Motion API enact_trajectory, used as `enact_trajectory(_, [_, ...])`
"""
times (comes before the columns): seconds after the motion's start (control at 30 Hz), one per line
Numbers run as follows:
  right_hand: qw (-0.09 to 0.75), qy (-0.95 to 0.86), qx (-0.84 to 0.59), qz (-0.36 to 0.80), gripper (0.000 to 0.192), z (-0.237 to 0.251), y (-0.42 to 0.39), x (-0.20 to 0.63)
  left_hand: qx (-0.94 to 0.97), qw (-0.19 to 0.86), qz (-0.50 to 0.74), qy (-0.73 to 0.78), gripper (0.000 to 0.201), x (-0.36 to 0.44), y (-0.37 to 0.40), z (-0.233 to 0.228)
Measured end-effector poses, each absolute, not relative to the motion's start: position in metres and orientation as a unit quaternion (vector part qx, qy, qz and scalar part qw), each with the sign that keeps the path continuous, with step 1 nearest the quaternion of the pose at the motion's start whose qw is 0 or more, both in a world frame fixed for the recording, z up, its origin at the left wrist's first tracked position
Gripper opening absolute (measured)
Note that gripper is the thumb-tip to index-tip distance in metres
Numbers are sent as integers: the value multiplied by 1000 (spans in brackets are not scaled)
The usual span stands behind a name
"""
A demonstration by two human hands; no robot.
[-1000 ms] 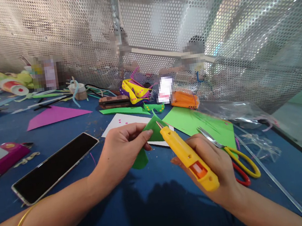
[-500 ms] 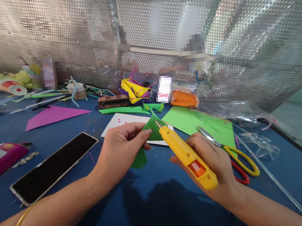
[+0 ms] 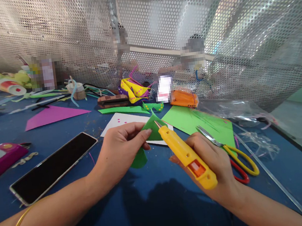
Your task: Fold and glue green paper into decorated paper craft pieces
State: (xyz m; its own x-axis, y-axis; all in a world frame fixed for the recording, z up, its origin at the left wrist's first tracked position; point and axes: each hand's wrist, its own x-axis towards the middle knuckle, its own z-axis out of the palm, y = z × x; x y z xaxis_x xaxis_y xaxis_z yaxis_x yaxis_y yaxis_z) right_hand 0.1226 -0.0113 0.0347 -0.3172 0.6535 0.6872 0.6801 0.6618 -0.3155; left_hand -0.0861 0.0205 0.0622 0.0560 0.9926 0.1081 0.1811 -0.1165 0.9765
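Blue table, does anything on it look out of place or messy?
The phone lies askew near the table's front-left. Open scissors rest half on a green sheet, blades apart. Crumpled clear plastic and scraps lie strewn about.

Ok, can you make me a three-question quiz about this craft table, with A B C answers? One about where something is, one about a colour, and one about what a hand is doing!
1. Where do the scissors lie?
A. On the phone
B. Beside the right hand, partly on the green sheet
C. In the pink case

2. What colour is the glue gun?
A. Yellow
B. Blue
C. White

3. What is the left hand doing?
A. Resting flat on the table
B. Holding the scissors
C. Pinching a green paper piece

Answers:
1 B, the handles sit just behind the right hand and the blades cross the green sheet.
2 A, its body is yellow with an orange trigger.
3 C, its fingers are closed on the green paper piece.
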Motion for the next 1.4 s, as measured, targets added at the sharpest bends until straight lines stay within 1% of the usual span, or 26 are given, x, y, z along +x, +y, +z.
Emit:
enact_trajectory(0.67, [410,-811,-417,-33,18,34,-11,123,585,440,470,493,22,-87,21,62])
enact_trajectory(0.9, [410,-811,-416,-25,15,33,-10,124,586,439,469,494,22,-87,21,63])
enact_trajectory(1.4, [402,-819,-409,-29,17,35,-12,124,576,434,473,506,23,-86,22,62])
